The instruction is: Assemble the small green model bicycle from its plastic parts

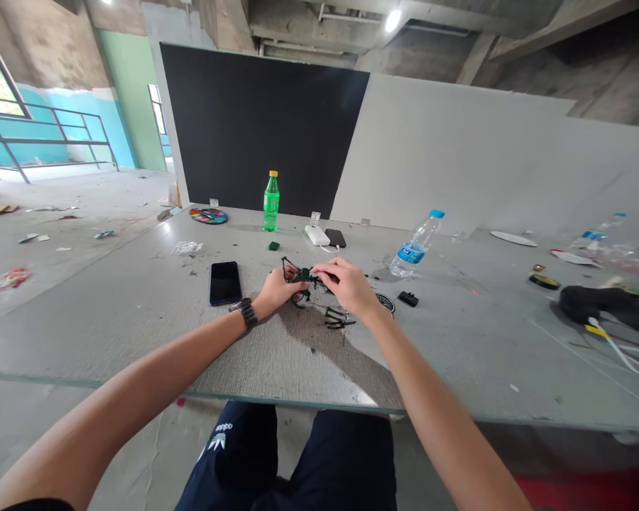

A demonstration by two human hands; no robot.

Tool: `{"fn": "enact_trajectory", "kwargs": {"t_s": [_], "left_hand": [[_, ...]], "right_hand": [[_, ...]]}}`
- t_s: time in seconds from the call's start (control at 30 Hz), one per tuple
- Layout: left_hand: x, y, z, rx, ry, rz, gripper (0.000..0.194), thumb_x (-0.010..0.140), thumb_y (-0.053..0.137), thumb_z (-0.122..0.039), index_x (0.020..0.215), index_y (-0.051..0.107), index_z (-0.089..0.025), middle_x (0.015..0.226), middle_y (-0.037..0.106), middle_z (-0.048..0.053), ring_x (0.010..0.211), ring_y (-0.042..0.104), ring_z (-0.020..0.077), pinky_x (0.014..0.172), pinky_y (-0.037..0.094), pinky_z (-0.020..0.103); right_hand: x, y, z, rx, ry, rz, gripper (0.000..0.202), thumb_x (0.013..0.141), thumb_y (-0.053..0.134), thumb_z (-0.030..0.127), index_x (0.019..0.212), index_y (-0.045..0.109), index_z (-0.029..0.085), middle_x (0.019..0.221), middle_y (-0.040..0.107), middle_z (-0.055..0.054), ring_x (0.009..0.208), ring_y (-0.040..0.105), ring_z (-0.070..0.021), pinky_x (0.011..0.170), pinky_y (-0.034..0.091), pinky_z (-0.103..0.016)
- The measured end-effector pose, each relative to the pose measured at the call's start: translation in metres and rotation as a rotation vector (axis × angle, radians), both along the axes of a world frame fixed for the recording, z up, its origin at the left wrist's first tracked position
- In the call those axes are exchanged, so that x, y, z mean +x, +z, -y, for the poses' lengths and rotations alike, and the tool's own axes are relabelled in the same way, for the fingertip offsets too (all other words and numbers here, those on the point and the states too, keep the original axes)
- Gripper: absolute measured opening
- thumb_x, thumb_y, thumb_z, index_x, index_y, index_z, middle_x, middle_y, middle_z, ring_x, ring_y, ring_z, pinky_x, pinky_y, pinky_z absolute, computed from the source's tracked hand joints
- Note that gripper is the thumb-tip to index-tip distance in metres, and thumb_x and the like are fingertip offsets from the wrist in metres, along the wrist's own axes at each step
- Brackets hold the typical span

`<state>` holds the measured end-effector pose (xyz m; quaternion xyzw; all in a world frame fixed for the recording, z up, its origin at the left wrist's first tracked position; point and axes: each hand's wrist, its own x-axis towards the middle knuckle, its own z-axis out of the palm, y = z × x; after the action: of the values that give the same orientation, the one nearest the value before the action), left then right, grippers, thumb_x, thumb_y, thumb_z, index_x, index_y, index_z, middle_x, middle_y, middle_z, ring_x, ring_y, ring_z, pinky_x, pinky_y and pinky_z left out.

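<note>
From the head cam: I'd brace the dark green assembly (305,274) with the left hand (277,289) and let the right hand (347,285) work gently, looks snappable imo. Left's gripping it; can't tell if the right's pinching anything. It sits between both hands, loose black parts (339,323) just left of the right wrist.

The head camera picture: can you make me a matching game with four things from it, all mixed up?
1. small dark green model frame
2. green plastic bottle
3. clear plastic bottle with blue label
4. flat black rectangular phone

A. blue cap
B. near the dark wristwatch
C. in the left hand
D. yellow cap

Pairs: 1-C, 2-D, 3-A, 4-B
</note>
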<state>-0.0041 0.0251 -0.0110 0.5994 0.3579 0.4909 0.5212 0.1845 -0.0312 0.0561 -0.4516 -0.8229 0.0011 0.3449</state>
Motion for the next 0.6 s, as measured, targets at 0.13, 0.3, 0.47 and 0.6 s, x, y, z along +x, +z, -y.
{"fn": "enact_trajectory", "kwargs": {"t_s": [0.13,0.3,0.47,0.6], "left_hand": [[0.000,0.000,0.001,0.098,0.029,-0.112,0.030,0.070,0.084,-0.029,0.090,0.066,-0.016,0.074,0.070,0.001,0.055,0.063,0.0137,0.053,0.048,0.024],[-0.001,0.002,0.002,0.141,0.075,-0.195,0.025,0.072,0.080,-0.028,0.088,0.065,-0.017,0.073,0.070,0.001,0.055,0.065,0.0155,0.051,0.047,0.024],[0.000,0.008,0.007,0.127,0.100,-0.237,0.026,0.071,0.080,-0.028,0.087,0.062,-0.018,0.070,0.069,-0.002,0.053,0.066,0.0163,0.052,0.046,0.025],[0.000,0.011,0.009,0.130,0.109,-0.257,0.027,0.071,0.080,-0.028,0.086,0.061,-0.018,0.067,0.068,-0.003,0.053,0.066,0.0165,0.053,0.045,0.025]], "right_hand": [[-0.009,-0.007,-0.003,0.076,-0.045,0.111,0.025,0.098,0.050,0.016,0.106,0.074,0.021,0.099,0.066,-0.007,0.080,0.063,-0.0176,0.074,0.047,-0.030],[-0.015,-0.010,-0.002,0.099,-0.126,0.256,0.027,0.099,0.048,0.014,0.109,0.072,0.019,0.100,0.064,-0.009,0.082,0.062,-0.0195,0.073,0.046,-0.030],[-0.018,-0.010,0.001,0.116,-0.179,0.335,0.029,0.097,0.046,0.009,0.109,0.070,0.020,0.099,0.061,-0.009,0.081,0.060,-0.0202,0.070,0.044,-0.030],[-0.020,-0.011,0.000,0.124,-0.190,0.356,0.030,0.095,0.046,0.007,0.108,0.069,0.021,0.100,0.061,-0.009,0.083,0.059,-0.0208,0.071,0.043,-0.030]]}}
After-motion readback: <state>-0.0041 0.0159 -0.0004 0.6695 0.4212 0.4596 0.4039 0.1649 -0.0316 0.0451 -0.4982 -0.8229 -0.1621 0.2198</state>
